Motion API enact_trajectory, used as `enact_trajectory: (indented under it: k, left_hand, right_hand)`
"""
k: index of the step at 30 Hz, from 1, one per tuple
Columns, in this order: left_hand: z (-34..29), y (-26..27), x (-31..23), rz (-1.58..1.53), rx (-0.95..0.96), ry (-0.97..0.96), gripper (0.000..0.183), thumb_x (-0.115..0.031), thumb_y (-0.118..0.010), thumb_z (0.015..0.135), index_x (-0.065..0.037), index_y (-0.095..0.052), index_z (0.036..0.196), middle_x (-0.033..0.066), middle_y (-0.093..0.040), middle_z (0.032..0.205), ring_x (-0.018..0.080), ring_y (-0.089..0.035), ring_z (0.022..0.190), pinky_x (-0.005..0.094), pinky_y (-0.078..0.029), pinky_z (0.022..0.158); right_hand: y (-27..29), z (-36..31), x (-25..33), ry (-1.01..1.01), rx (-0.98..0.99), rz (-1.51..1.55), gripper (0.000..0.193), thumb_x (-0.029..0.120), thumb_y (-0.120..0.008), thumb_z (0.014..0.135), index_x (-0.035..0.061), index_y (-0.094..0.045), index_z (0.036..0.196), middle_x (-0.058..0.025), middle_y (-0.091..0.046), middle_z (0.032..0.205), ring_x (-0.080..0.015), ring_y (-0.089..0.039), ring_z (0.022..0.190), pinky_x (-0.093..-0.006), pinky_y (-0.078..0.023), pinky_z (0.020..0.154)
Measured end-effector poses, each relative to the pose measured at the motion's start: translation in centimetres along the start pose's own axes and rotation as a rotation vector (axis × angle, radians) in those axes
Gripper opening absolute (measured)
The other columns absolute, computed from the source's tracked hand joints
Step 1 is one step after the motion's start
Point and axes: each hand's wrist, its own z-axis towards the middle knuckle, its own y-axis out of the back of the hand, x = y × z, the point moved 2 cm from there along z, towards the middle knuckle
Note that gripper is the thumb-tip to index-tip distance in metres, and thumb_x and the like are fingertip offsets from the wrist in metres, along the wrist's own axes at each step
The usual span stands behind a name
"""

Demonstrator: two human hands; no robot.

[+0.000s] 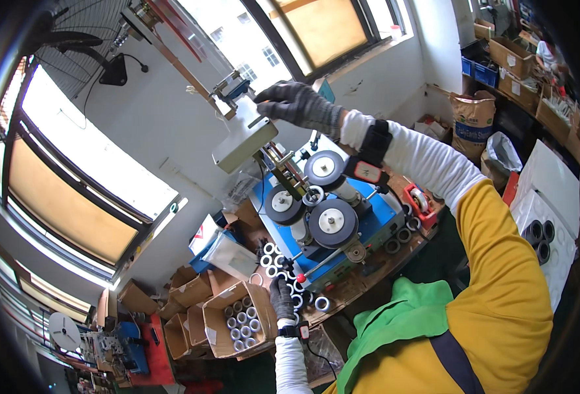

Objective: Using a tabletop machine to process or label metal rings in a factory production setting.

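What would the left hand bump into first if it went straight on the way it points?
Probably the white rings lying just ahead of the left hand, beside the machine. Depth is hard to judge, so it may already touch some.

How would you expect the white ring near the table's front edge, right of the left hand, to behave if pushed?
The white ring lies with its open centre facing up, so it would likely slide, not roll. Being round, it may roll if tipped on edge. Close to the front of the wooden table, it could drop off.
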Motion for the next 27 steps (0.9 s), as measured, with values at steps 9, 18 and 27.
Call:
enact_trajectory:
  k: [9, 18, 27]
  left_hand:
    - [-2.4, 1.9, 0.9, -0.213, -0.077, 0.155, 0.036, -0.021, -0.047, 0.088, 0.005, -0.046, 0.112, 0.0110, -0.057, 0.092, 0.0151, -0.056, 0.075, 0.0260, -0.046, 0.065]
    - [-2.1, -1.3, -9.1, -0.164, 0.095, -0.018, 0.024, -0.016, -0.050, 0.088, 0.000, -0.054, 0.105, 0.0049, -0.060, 0.084, 0.0108, -0.054, 0.075, 0.0234, -0.044, 0.067]
    - [-0.4, -8.1, -22.1, -0.374, 0.269, -0.004, 0.028, -0.015, -0.056, 0.084, 0.002, -0.056, 0.106, 0.0037, -0.058, 0.074, 0.0090, -0.053, 0.064, 0.0220, -0.044, 0.059]
  right_hand:
    - [1.3, 0.1, -1.5, -0.185, 0.107, -0.013, 0.014, 0.013, -0.059, 0.075, 0.0044, -0.063, 0.085, -0.0045, -0.062, 0.071, -0.0122, -0.056, 0.066, -0.0264, -0.047, 0.064]
    - [-2.6, -6.3, -3.1, -0.351, 0.391, 0.158, 0.011, 0.007, -0.064, 0.071, 0.0034, -0.065, 0.082, -0.0023, -0.063, 0.068, -0.0088, -0.056, 0.060, -0.0249, -0.046, 0.059]
    - [-4.1, -15.4, -5.9, -0.498, 0.490, 0.222, 0.011, 0.012, -0.065, 0.071, 0.0034, -0.063, 0.079, -0.0057, -0.060, 0.072, -0.0125, -0.057, 0.071, -0.0277, -0.044, 0.070]
